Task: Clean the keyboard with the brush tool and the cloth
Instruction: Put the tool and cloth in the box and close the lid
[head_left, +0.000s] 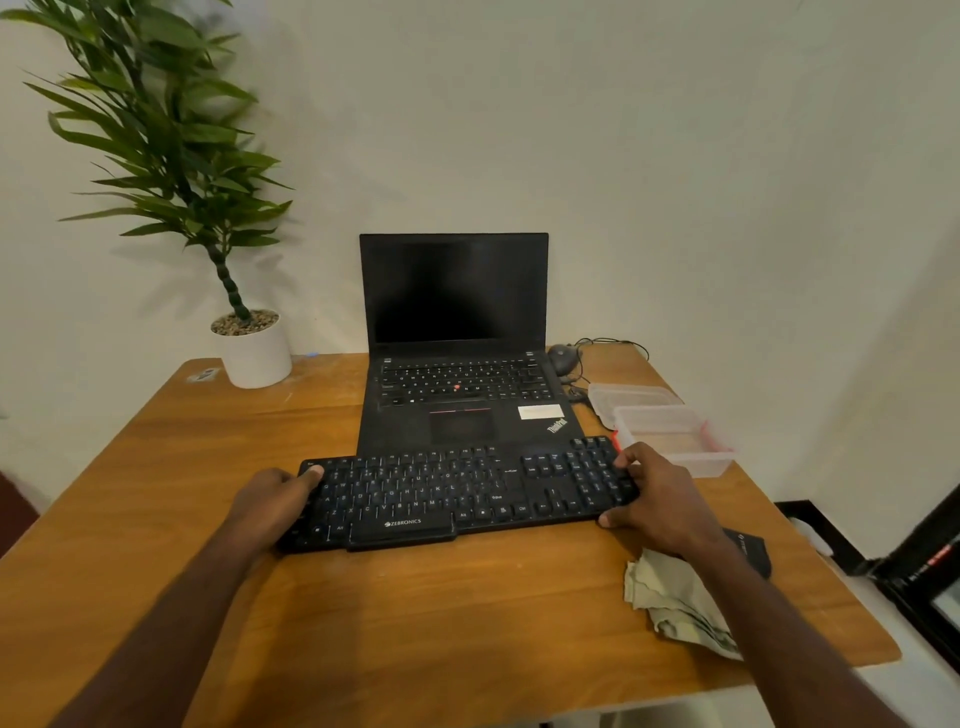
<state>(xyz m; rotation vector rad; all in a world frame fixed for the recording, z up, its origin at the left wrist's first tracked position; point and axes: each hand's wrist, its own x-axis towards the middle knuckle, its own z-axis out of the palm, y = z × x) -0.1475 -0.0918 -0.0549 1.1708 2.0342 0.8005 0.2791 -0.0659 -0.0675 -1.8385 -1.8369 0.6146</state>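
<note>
Zebronics keyboard (457, 493) gripped at both ends | left hand (278, 499), right hand (652, 491) | should be kept level, cloth (675, 603) nearby.

My two forearms enter from the lower edge, bare along their whole visible length; no sleeve edge shows within the view. My left hand (270, 501) and right hand (655, 493) are bare, ungloved. I see no ring, watch or band on either wrist or finger.
</note>
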